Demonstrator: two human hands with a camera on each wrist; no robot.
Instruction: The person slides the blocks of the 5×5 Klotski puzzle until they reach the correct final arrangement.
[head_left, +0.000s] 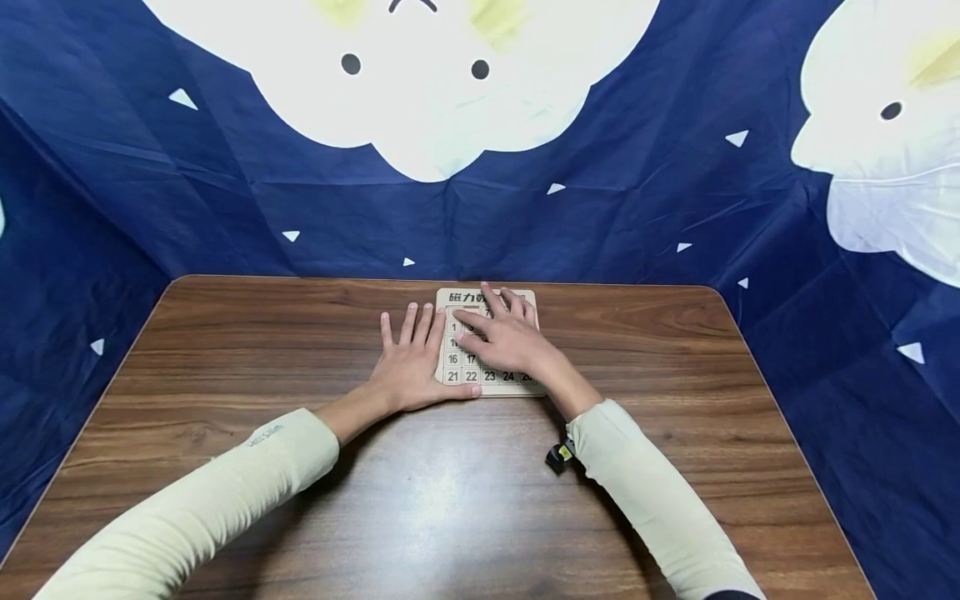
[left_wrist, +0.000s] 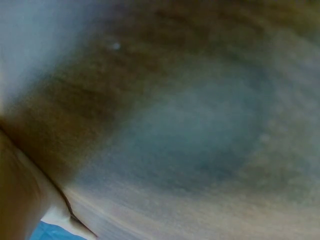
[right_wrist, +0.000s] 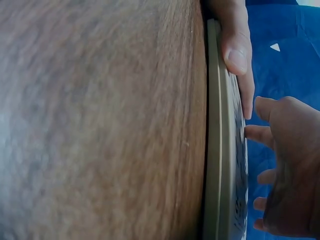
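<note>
A pale number sliding puzzle lies flat near the table's far edge, with dark characters along its top and numbered tiles in rows below. My left hand is spread beside it, little side against the left border, thumb resting over the bottom edge. Above the tiles reaches my right hand, fingers extended and apart, hiding much of the middle and right rows. In the right wrist view one finger of that hand meets the tile face, while the thumb is held off it. The left wrist view is mostly blurred wood.
The brown wooden table spreads on all sides of the puzzle. Behind and beside it hangs a dark blue cloth with white clouds and triangles. A small black device sits at the right wrist.
</note>
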